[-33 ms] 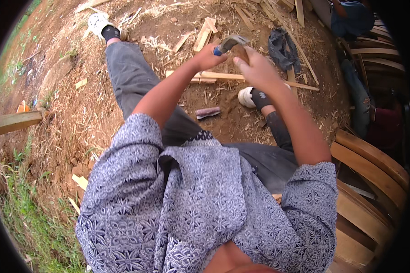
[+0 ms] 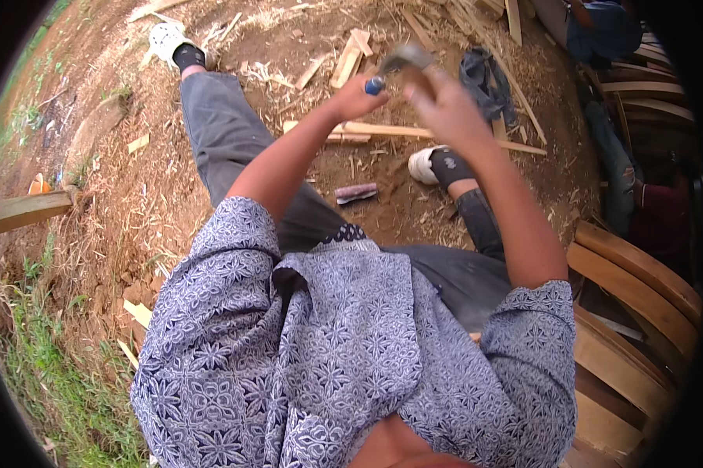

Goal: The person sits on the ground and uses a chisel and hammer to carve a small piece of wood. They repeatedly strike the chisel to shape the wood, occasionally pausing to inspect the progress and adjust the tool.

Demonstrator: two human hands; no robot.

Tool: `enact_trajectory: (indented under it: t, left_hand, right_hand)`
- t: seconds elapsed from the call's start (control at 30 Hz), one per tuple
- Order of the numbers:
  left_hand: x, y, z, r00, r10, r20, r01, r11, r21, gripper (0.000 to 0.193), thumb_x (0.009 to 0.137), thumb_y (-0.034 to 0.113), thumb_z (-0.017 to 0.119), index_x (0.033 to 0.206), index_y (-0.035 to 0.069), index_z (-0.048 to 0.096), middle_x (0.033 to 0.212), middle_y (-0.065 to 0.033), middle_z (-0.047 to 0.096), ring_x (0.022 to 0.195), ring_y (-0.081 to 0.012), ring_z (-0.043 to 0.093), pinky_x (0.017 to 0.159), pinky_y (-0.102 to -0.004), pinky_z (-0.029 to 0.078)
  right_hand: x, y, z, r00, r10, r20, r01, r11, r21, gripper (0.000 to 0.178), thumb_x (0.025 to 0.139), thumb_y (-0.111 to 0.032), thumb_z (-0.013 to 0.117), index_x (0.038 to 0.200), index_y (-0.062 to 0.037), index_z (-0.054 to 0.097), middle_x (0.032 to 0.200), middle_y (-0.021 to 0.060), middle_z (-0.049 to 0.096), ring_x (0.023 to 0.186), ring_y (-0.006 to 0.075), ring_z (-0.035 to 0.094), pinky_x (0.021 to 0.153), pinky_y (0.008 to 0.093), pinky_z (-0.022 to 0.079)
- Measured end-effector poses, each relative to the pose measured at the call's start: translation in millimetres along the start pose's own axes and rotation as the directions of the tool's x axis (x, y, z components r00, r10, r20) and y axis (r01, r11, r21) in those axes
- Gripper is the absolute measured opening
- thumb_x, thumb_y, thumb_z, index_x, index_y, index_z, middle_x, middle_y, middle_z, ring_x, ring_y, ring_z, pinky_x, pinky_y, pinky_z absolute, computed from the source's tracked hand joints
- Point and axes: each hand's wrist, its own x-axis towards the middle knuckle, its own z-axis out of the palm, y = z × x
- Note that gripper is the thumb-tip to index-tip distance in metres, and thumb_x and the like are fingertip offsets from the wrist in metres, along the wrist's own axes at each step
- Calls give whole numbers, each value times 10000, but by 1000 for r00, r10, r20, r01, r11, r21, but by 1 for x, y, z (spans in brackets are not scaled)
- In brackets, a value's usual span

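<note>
1. The left hand (image 2: 358,97) is seen raised ahead of the chest, fingers curled round the blue handle end of a tool (image 2: 394,66).
2. The tool is blurred; a grey, metallic upper part and a rounded blue grip are made out. Its exact kind cannot be told.
3. The right hand (image 2: 445,109) is held just beside the left, fingers bent and closed against the tool's upper part, with a brownish piece seen under them. Whether that piece is wood cannot be told.
4. The tool is thus located between both hands, above the ground and over a long pale wooden strip (image 2: 414,132) lying across the soil.
5. The ground (image 2: 133,187) is bare reddish-brown earth, littered with dry straw-like shavings and pale wood offcuts (image 2: 350,56).
6. A short, dark, ridged cylindrical piece (image 2: 356,193) is noted on the soil between the legs, well apart from the hands.
7. Grey trousers and white slip-on shoes (image 2: 426,164) with black socks are worn; the shirt (image 2: 344,351) is blue-grey with a fine white floral pattern.
8. A crumpled grey-blue cloth (image 2: 484,82) lies beyond the right hand.
9. Curved, smooth, varnished wooden slats (image 2: 640,273) are stacked at the right edge.
10. Green grass (image 2: 47,374) is seen at the lower left.
</note>
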Motion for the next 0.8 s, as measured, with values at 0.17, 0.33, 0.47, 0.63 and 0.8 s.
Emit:
enact_trajectory:
  t: [0.17, 0.33, 0.47, 0.63, 0.8]
  left_hand:
    - [-8, 12, 8, 994, -71, 85, 71, 997, 5, 239, 890, 255, 678, 797, 42, 620, 703, -8, 575, 665, -115, 530, 638, -326, 443]
    - [-8, 2, 2, 998, -47, 40, 45, 998, 49, 227, 889, 260, 697, 805, 65, 615, 707, -9, 574, 679, -111, 520, 653, -325, 444]
    - [-9, 16, 5, 999, -27, 18, 27, 1000, 14, 262, 898, 265, 691, 760, 68, 584, 690, 10, 547, 657, -107, 494, 633, -318, 424]
    - [-4, 20, -7, 991, -135, -5, 132, 974, -184, 262, 932, 246, 648, 732, 103, 557, 667, 27, 520, 620, -98, 487, 594, -312, 403]
    - [5, 19, -21, 971, -232, -51, 198, 910, -365, 232, 926, 211, 640, 731, 118, 555, 641, 15, 536, 560, -91, 479, 544, -272, 380]
  right_hand:
    - [-10, 12, 14, 976, 12, -219, -2, 999, 46, 456, 1006, -403, 526, 1219, -6, 597, 1023, 224, 704, 987, 394, 679, 881, 480, 508]
    - [-2, -1, 1, 906, 52, -421, 84, 950, 299, 521, 999, -449, 531, 1217, 19, 605, 1016, 251, 702, 993, 410, 681, 869, 465, 517]
    - [-15, 29, 19, 988, 85, -127, -82, 996, 32, 411, 989, -367, 573, 1127, 20, 601, 945, 210, 695, 920, 366, 681, 830, 458, 513]
    - [-18, 55, 69, 926, 355, -127, -264, 851, 454, 417, 977, -321, 587, 1230, 10, 574, 1033, 242, 686, 966, 373, 678, 889, 451, 501]
    - [-21, 104, 169, 956, 284, 77, -289, 955, 65, 457, 978, -314, 560, 1291, 13, 499, 1081, 330, 667, 1048, 492, 639, 932, 533, 494]
